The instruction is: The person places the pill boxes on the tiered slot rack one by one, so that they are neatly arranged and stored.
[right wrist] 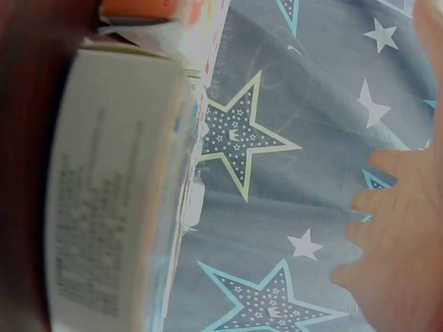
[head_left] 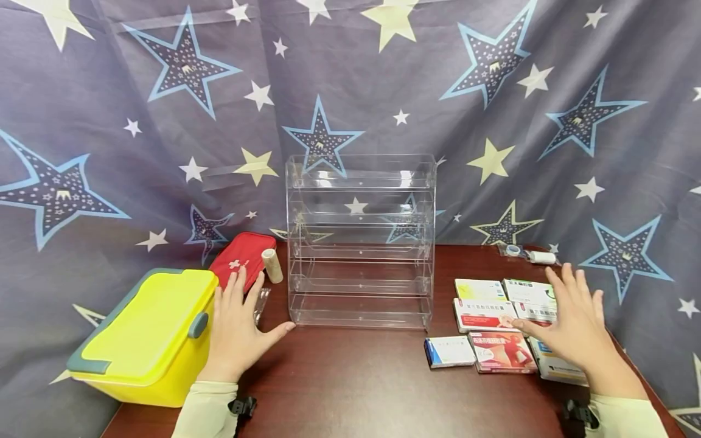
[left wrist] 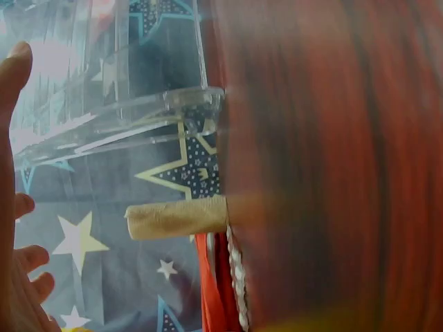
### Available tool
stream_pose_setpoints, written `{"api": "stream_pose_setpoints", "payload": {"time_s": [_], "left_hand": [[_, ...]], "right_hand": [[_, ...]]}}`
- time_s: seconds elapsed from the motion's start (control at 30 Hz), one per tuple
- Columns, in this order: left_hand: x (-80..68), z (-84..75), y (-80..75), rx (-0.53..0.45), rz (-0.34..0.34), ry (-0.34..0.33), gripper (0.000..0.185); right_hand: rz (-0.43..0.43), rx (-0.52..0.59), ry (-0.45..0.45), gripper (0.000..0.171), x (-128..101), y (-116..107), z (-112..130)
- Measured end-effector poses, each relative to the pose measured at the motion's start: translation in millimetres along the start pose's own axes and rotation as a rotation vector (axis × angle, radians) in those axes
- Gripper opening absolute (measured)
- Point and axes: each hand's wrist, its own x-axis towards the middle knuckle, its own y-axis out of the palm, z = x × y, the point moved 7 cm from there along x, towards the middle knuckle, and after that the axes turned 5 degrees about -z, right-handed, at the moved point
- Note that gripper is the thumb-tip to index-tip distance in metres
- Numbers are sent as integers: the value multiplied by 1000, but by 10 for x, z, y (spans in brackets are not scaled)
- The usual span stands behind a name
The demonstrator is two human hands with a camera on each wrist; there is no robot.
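Star-print cloth backs the dark counter (head_left: pixel 361 377). The clear shelf rack (head_left: pixel 360 240) holds nothing; medicine boxes (head_left: pixel 495 322) lie unsorted. Left hand (head_left: pixel 237 325) and right hand (head_left: pixel 575 322) hover with fingers spread, gripping nothing.

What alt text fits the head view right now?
Two open hands hover over a dark table: the left hand beside a yellow box, the right hand above medicine boxes. A clear shelf rack stands empty between them.

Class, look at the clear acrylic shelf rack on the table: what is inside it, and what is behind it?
The clear acrylic shelf rack holds nothing on its visible tiers. Behind it hangs the star-patterned grey cloth, seen through it.
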Motion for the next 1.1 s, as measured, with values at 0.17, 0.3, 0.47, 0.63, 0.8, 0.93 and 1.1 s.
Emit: {"api": "stream_pose_setpoints", "payload": {"time_s": [0.17, 0.3, 0.47, 0.63, 0.8, 0.93, 1.1], "left_hand": [[-28, -19, 37, -95, 51, -62, 115], [-70, -28, 141, -192, 113, -132, 109], [-146, -52, 299, -326, 155, -191, 96], [-222, -66, 511, -539, 204, -280, 87], [-280, -68, 693, -701, 235, -364, 79], [-316, -61, 775, -688, 263, -372, 71], [-335, -43, 828, -655, 272, -379, 59]], "right_hand": [[130, 56, -32, 120, 133, 63, -68], [291, 111, 15, 108, 264, 112, -316], [481, 129, 163, 108, 327, 168, -804], [512, 103, 191, 99, 385, 181, -1151], [521, 116, 209, 92, 439, 223, -1325], [533, 91, 196, 86, 458, 291, -1414], [523, 62, 167, 77, 485, 356, -1488]]}}
